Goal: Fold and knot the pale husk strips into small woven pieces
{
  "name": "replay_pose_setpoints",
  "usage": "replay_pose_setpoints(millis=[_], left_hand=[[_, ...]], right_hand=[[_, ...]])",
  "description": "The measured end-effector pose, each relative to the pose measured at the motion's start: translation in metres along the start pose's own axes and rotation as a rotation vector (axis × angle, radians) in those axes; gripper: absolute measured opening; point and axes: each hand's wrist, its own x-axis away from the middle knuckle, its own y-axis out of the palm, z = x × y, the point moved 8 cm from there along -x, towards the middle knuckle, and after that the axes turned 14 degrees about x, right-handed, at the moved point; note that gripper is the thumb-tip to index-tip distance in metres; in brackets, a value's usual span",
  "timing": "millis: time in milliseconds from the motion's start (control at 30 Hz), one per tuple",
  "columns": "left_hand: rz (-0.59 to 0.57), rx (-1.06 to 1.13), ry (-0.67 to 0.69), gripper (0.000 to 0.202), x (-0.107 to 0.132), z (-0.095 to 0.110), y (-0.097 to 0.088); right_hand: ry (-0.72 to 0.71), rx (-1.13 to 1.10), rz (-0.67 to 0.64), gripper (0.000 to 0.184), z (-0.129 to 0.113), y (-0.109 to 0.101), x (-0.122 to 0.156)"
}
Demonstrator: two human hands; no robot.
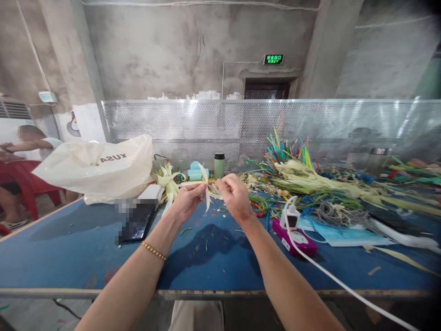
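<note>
Here, both forearms reach toward twelve o'clock above the table [86,257]; left hand [186,200] and right hand [235,195] pinch one pale leaf strip [206,191].

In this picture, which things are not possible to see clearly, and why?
Head view:
- Pale leaf strip: its pinched part is hidden by the fingertips of the left hand and right hand.
- Phone: its top end is blurred.
- White cable: cut off by the bottom edge.
- Green bottle: too small to read any label.
</note>
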Motion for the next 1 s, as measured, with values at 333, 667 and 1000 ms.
replay_pose_setpoints(millis=[333, 667, 1000], left_hand=[[-0.042, -0.194, 0.061, 0.020, 0.000, 0.007, 0.004], [-0.036, -0.328, 0.217, 0.023, 0.004, 0.018, 0.010], [-0.039, -0.398, 0.281, 0.020, 0.006, 0.023, 0.010]], right_hand=[[0.176, -0.186, -0.231, 0.023, 0.020, 0.029, 0.006], [0.161, -0.121, -0.195, 0.012, 0.017, 0.027, 0.005], [0.129, -0.176, -0.195, 0.016, 0.011, 0.026, 0.006]])
